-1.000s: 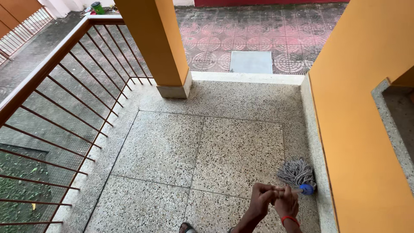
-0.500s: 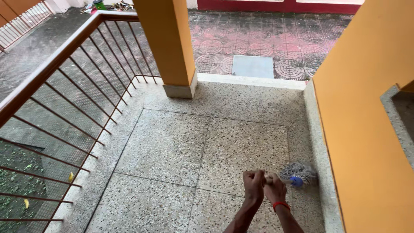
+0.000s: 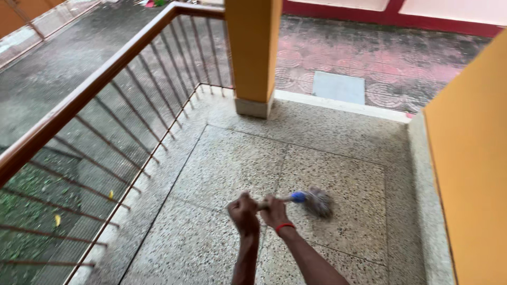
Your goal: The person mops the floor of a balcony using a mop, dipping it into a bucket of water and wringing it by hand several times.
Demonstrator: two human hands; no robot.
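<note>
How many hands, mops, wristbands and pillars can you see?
Hands: 2, left hand and right hand
Mop: 1
Red wristband: 1
Orange pillar: 1
Total: 5

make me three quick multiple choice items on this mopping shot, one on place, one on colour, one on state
1. Where is the mop head?
A. on the speckled floor
B. hung on the railing
C. against the pillar

2. What colour is the mop's collar?
A. red
B. blue
C. green

3. How is the mop handle held?
A. one hand only
B. lying free
C. both hands

Answers:
1 A, the strands lie on the floor, apart from the railing and pillar.
2 B, a blue piece joins the strands.
3 C, the left hand and right hand both close on it.
</note>
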